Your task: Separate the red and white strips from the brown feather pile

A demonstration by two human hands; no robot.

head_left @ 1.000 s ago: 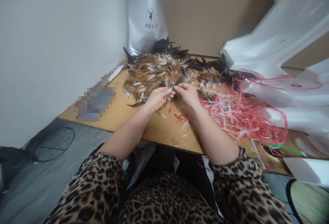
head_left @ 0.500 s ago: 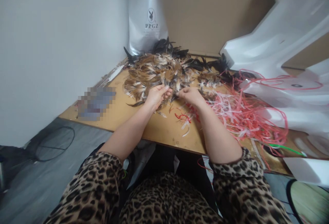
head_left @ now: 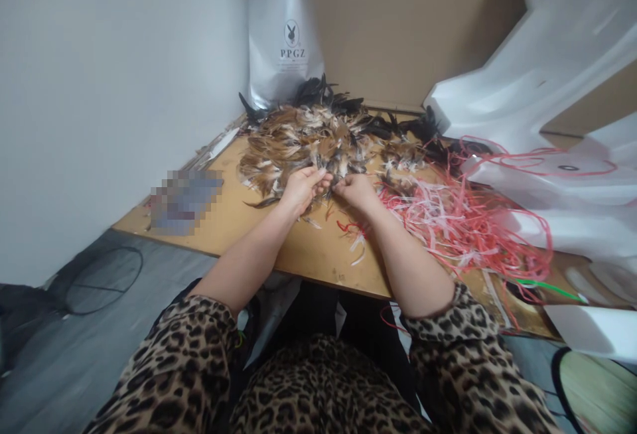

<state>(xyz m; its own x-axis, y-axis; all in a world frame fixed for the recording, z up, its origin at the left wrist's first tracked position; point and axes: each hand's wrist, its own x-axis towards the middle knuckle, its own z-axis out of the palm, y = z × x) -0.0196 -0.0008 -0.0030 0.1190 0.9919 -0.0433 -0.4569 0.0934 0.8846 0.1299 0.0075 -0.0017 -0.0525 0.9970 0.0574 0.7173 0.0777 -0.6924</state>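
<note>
Two hands meet mid-frame at the near edge of one feather pile (head_left: 318, 139) on the bench (head_left: 239, 215). The left hand (head_left: 302, 188) is curled around a few feathers; the right hand (head_left: 354, 190) pinches them. One tangle of red strips (head_left: 462, 221) lies right, one white bag (head_left: 284, 36) upper centre.

Left hand (head_left: 300, 188) and right hand (head_left: 354, 189) pinch feathers (head_left: 303, 139) beside red and white strips (head_left: 450, 218) on the table (head_left: 239, 225).
</note>
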